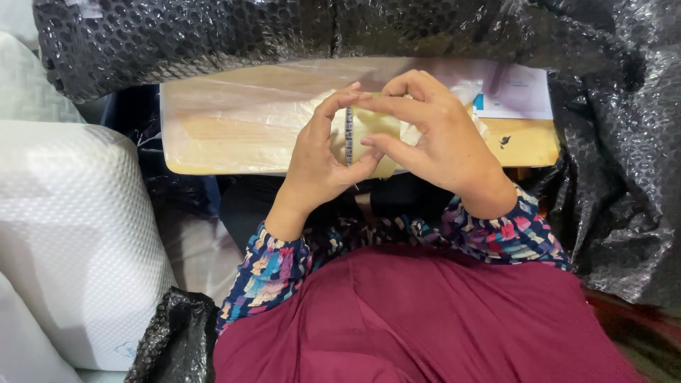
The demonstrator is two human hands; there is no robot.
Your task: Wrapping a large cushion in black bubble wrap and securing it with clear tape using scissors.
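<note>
Black bubble wrap is spread around a wooden worktop covered by clear plastic. Above it, a thin beaded strand is held upright, pinched at top and bottom between the left hand and right hand, fingers closed on it.

My right hand and left hand cover most of the pale folded piece and the lower end of the thin beaded strip. Black bubble wrap hides the board's far edge; its label is too blurred to read.
</note>
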